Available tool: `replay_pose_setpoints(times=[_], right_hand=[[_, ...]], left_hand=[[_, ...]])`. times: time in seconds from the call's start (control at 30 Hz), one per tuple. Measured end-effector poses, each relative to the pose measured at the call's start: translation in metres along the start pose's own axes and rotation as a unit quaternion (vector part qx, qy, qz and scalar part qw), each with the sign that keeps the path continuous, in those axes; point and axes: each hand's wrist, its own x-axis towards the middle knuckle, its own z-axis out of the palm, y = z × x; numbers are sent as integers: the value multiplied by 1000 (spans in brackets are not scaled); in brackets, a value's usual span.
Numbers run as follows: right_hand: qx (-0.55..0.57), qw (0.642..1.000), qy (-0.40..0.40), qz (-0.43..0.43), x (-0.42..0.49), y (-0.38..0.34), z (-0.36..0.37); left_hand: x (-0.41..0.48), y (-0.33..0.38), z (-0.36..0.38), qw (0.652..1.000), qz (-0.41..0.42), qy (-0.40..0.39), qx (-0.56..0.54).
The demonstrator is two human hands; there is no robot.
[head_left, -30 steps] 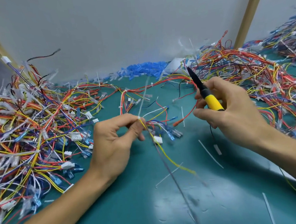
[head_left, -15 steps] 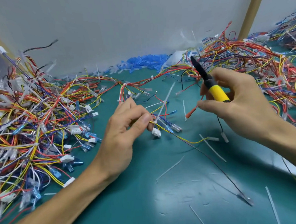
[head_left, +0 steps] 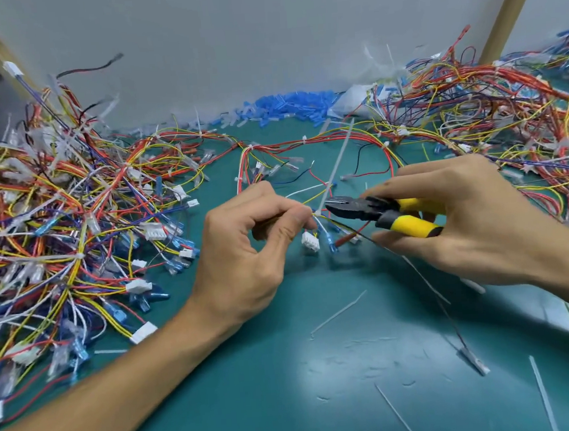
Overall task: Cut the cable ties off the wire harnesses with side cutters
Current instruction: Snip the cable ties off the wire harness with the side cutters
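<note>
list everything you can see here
side cutters: one, black with yellow handles, centre
held wire harness: one, mixed colours, left of cutters
cable tie: one, whitish, rising from that harness
left harness pile: one, multicoloured, left side
right harness pile: one, multicoloured, back right
plastic sleeves: many, blue, back wall
mat: one, teal, under everything
cut tie strips: several, white, near front
left hand: one, pinching the held wire harness
right hand: one, gripping the side cutters
</note>
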Motion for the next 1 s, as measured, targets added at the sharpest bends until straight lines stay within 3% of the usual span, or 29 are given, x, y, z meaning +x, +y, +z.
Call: replay_pose_setpoints(times=[1.0], right_hand=[[-29, 999, -18, -11, 0, -2, 0]], left_hand=[[0, -1, 0, 1000, 12, -2, 0]])
